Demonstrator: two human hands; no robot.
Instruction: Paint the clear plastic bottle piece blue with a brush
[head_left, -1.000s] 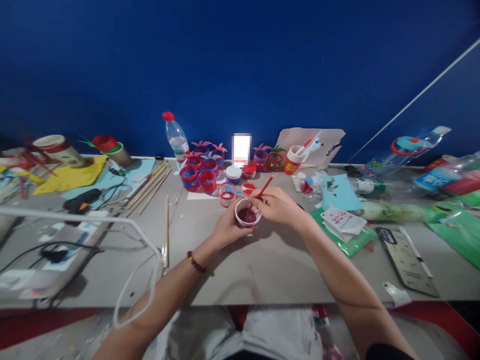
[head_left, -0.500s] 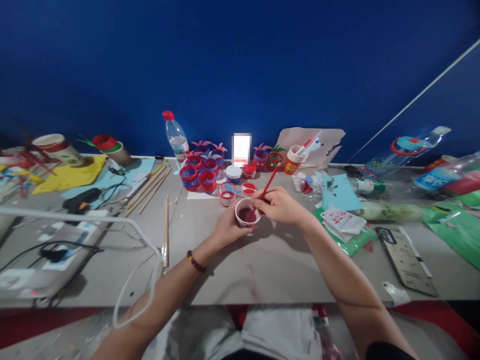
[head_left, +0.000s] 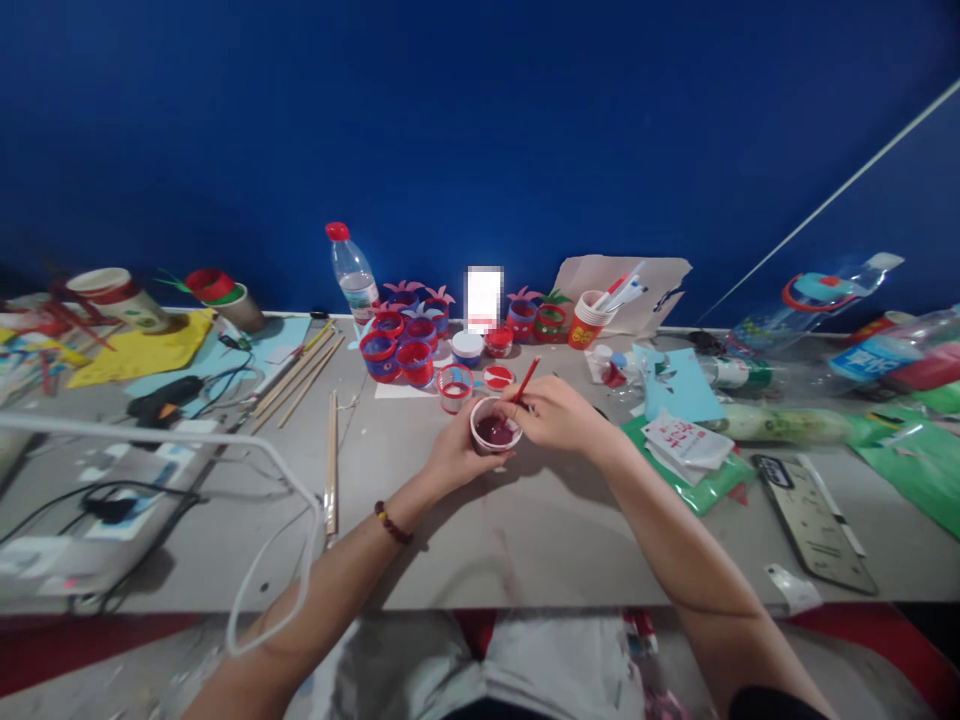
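Observation:
My left hand [head_left: 455, 452] is wrapped round a small white cup [head_left: 496, 447] with dark red paint inside, held just above the table. In my right hand [head_left: 553, 412] is a red paintbrush [head_left: 530, 374], gripped near its lower part; its handle leans up to the right and its tip is hidden in the cup. Just beyond the cup stand an open clear tub with a red rim [head_left: 454, 388] and a red-smeared lid [head_left: 499, 377]. Behind them are a white-lidded jar [head_left: 467, 348] and a red paint jar [head_left: 499, 342].
Several painted red and purple cups [head_left: 415, 362] stand behind on the left, near a water bottle [head_left: 352, 270]. Wooden sticks [head_left: 331, 465], a glue gun [head_left: 165, 397] and a white cable [head_left: 289, 475] lie left. A phone [head_left: 814, 525] and green plastic [head_left: 694, 485] lie right.
The brush has shifted, with its handle lower and a little to the left, and my right hand has turned slightly with it. My left hand and the cup stay almost in place.

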